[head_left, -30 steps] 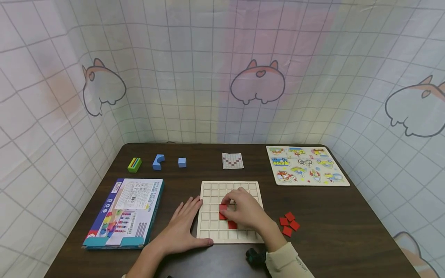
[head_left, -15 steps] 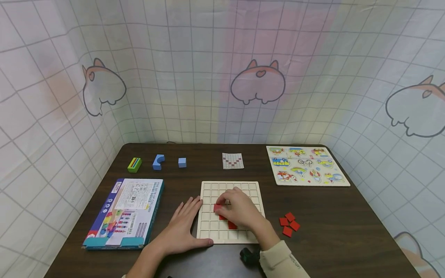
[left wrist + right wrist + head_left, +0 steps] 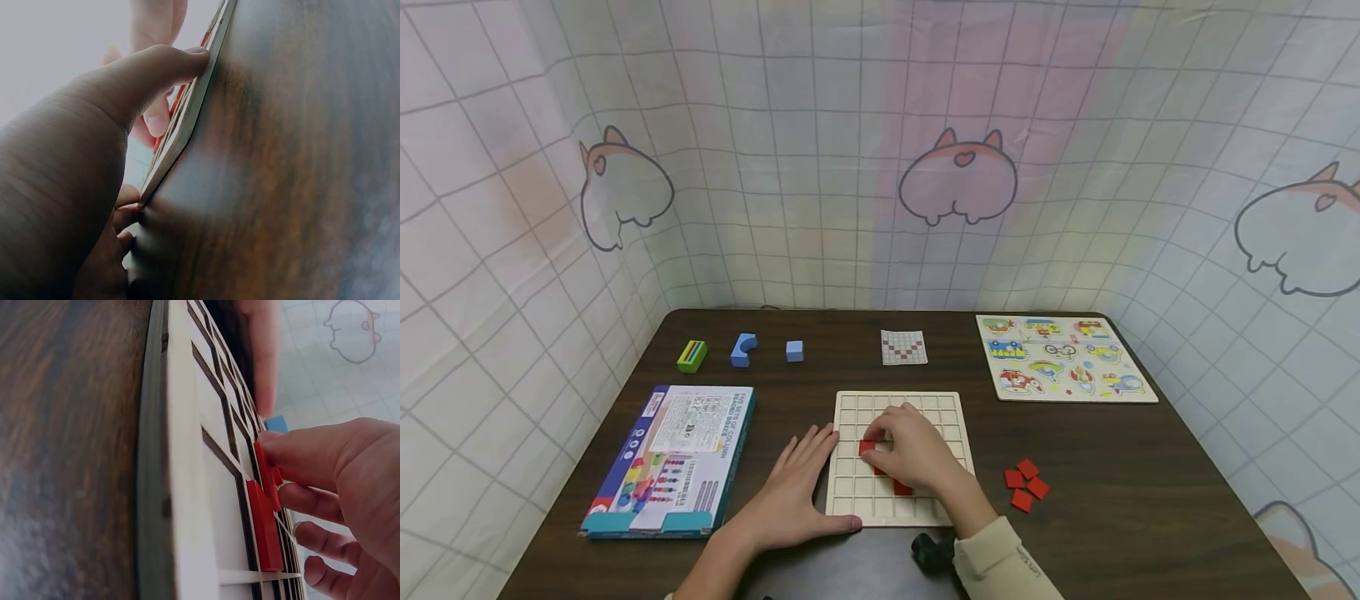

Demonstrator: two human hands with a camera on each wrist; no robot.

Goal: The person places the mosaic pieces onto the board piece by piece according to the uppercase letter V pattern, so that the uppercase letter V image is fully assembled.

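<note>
The right hand (image 3: 913, 454) rests over the pale wooden grid board (image 3: 947, 417), its fingers (image 3: 300, 453) pinching a small red square tile (image 3: 867, 447) at the board's left-centre cells. In the right wrist view the tile (image 3: 267, 472) stands tilted on edge, one edge down in a cell, its flat faces between thumb and forefinger. Two more red tiles (image 3: 901, 487) lie flat in cells just nearer the person, partly under the hand.

The left hand (image 3: 797, 492) lies flat on the dark brown counter (image 3: 1150, 517), fingers straight and slightly spread, thumb (image 3: 156, 72) pressed along the board's near-left edge.

The board sits square to the counter's front edge. Bare counter lies between it and four loose red tiles (image 3: 1025, 482) to the right; a blue printed box (image 3: 670, 458) lies just beyond the left hand.
</note>
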